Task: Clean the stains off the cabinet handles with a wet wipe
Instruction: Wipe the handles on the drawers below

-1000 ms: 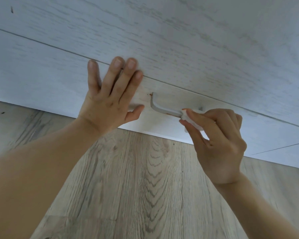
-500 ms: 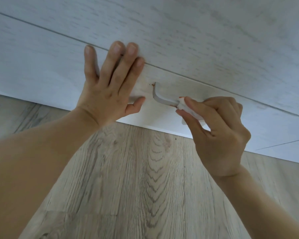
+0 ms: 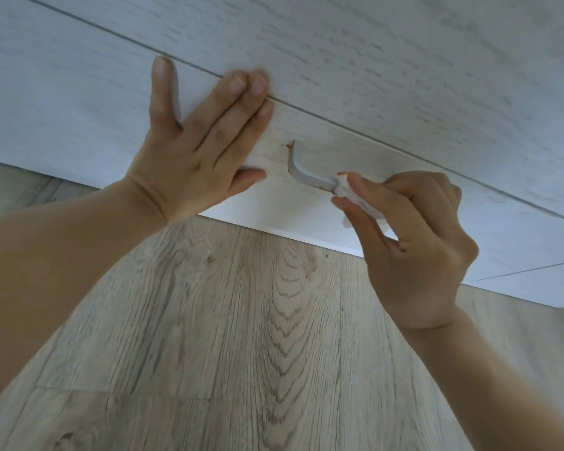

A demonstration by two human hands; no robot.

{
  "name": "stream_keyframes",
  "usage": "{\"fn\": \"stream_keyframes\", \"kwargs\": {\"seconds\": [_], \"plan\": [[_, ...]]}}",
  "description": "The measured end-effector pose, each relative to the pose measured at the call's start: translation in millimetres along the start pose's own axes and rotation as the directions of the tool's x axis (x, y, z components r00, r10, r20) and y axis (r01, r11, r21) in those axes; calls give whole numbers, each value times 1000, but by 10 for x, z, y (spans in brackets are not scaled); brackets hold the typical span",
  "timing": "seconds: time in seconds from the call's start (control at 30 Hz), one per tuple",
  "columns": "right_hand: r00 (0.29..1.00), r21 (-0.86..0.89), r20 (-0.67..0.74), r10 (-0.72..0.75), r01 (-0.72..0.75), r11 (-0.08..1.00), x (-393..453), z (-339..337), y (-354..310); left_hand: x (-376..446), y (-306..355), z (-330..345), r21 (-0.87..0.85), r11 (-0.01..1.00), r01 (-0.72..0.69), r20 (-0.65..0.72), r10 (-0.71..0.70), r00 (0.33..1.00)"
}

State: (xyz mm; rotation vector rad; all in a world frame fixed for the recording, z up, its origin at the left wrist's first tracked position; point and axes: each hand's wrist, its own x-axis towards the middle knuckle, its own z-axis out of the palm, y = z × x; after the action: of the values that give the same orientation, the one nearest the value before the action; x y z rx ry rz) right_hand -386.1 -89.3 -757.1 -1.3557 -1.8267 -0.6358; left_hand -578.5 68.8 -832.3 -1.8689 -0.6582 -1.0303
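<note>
**Wipe slides right along the handle, bare bar and stains left behind it**

Head view: The right hand point(image 3: 414, 242) pinches the folded wipe point(image 3: 355, 198) between thumb and curled fingers, and the wipe is wrapped on the handle point(image 3: 306, 175), which sits on the lowest white cabinet point(image 3: 339, 141) front just above the floor point(image 3: 241, 320). Compared with a second ago, the hand and wipe sit a little further right along the bar, so more of its left end and bend shows bare. The left hand point(image 3: 189, 151) was flat on the front with fingers close together; now the little finger is spread away, the rest together, palm pressed on the panel just left of the handle and not touching it.

What that means, as I judge it: the bar is being rubbed in strokes, and the job here is not done. Orange-red marks still show at the left post where it meets the panel, and a smear sits at the wipe's edge on the bar. The right end of the handle is hidden by the hand, so its state cannot be told.

Containers: none in view; no wipe packet or bin shows.
</note>
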Motion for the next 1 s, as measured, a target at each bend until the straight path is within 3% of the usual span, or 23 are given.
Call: {"fn": "stream_keyframes", "kwargs": {"seconds": [0.5, 1.0], "plan": [[988, 8, 50, -145, 145, 989, 76, 41, -14, 8, 21, 12, -45, 999, 13, -17, -14, 1000], [993, -67, 0, -120, 119, 991, 22, 84, -73, 7, 35, 14, -45, 999, 28, 7, -27, 1000]]}}
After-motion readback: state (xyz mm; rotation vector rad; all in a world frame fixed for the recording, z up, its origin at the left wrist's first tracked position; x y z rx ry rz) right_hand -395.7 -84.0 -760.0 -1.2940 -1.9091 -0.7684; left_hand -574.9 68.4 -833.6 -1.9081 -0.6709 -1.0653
